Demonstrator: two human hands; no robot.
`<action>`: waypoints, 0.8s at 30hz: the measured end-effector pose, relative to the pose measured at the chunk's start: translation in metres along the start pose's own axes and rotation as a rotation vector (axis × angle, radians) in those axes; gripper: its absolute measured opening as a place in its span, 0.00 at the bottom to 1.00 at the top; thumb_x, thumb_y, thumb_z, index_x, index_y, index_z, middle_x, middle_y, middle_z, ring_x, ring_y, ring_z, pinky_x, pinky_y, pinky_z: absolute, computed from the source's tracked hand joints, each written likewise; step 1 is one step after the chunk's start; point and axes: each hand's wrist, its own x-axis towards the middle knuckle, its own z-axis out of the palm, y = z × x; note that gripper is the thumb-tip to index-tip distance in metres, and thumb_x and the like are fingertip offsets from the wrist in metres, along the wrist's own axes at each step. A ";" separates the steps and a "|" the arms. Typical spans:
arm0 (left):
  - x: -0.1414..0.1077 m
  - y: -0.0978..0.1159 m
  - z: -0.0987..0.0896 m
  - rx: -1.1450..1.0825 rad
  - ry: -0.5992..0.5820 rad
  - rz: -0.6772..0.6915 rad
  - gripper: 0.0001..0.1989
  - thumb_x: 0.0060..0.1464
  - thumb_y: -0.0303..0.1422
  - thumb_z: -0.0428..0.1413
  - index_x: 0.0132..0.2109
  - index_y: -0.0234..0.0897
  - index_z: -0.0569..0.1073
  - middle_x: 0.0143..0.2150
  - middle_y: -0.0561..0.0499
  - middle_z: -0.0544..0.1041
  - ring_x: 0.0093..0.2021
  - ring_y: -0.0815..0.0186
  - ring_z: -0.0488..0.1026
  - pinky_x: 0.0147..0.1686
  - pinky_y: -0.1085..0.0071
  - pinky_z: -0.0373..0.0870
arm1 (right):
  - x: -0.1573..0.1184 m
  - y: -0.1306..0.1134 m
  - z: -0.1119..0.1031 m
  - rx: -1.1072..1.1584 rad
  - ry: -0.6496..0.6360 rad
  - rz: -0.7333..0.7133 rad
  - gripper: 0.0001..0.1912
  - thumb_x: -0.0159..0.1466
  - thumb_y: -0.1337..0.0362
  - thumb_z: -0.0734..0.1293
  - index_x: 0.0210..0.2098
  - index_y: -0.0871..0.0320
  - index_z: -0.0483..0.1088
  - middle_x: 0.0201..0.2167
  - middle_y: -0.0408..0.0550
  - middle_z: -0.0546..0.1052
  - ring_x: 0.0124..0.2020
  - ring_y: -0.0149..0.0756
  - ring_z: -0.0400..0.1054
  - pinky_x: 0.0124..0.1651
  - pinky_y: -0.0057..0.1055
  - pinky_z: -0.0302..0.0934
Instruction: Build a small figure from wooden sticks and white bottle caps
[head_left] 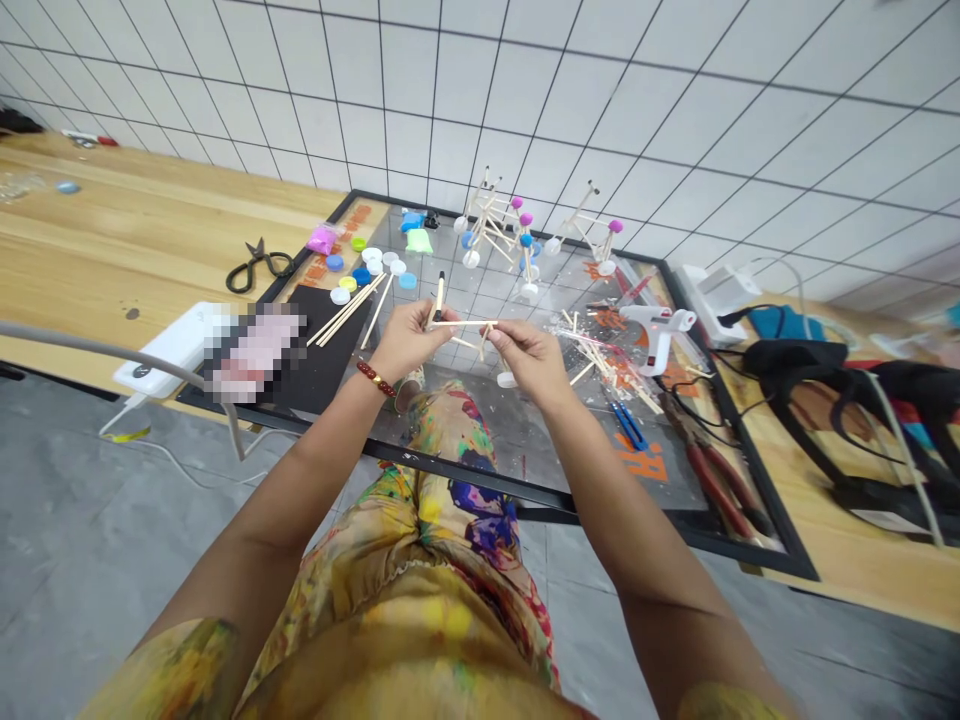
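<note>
Between my hands is a small frame of pale wooden sticks (466, 324), held a little above the glassy board. My left hand (411, 338) is closed on its left end, where a short stick with a dark tip rises. With thumb and fingertips my right hand (529, 355) pinches the right end. A white bottle cap (508, 380) shows just under the right hand; whether it is joined to the frame I cannot tell. Farther back stand finished-looking stick frames (491, 220) with caps as wheels and pink and blue balls. Another such frame (581, 225) stands to their right.
A white glue gun (656, 330) stands on the right beside scattered stick pieces (600, 360), blue tweezers (628, 427) and red-handled pliers (720, 480). Left are bottle caps (371, 262), long sticks (345, 312), black scissors (259, 265) and a white power strip (176, 345) with a cable.
</note>
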 end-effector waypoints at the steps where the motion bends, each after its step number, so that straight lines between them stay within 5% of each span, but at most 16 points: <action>1: 0.000 0.000 0.000 0.014 -0.001 -0.001 0.07 0.47 0.34 0.61 0.35 0.36 0.78 0.32 0.52 0.79 0.33 0.66 0.73 0.36 0.69 0.71 | 0.000 0.000 0.000 0.012 -0.005 0.014 0.22 0.60 0.41 0.70 0.39 0.51 0.81 0.41 0.46 0.84 0.46 0.42 0.77 0.54 0.41 0.69; 9: 0.002 -0.003 -0.006 0.072 -0.095 0.068 0.15 0.46 0.37 0.66 0.41 0.35 0.79 0.41 0.48 0.82 0.43 0.62 0.76 0.47 0.66 0.73 | 0.004 0.000 -0.006 0.105 0.000 0.106 0.24 0.54 0.40 0.74 0.37 0.53 0.82 0.39 0.46 0.84 0.42 0.41 0.77 0.51 0.40 0.70; 16: 0.008 -0.008 -0.021 -0.201 -0.131 0.036 0.24 0.43 0.45 0.69 0.45 0.38 0.78 0.49 0.45 0.80 0.51 0.60 0.76 0.50 0.64 0.74 | 0.006 -0.003 -0.009 0.151 -0.051 0.141 0.24 0.51 0.41 0.76 0.36 0.52 0.82 0.36 0.45 0.84 0.40 0.41 0.77 0.51 0.40 0.69; 24: 0.005 -0.007 -0.021 -0.207 -0.178 -0.043 0.20 0.43 0.46 0.69 0.40 0.39 0.80 0.40 0.49 0.81 0.43 0.63 0.77 0.45 0.65 0.74 | 0.007 0.000 -0.012 0.239 -0.117 0.153 0.23 0.51 0.42 0.77 0.36 0.52 0.82 0.36 0.45 0.84 0.41 0.41 0.77 0.52 0.40 0.69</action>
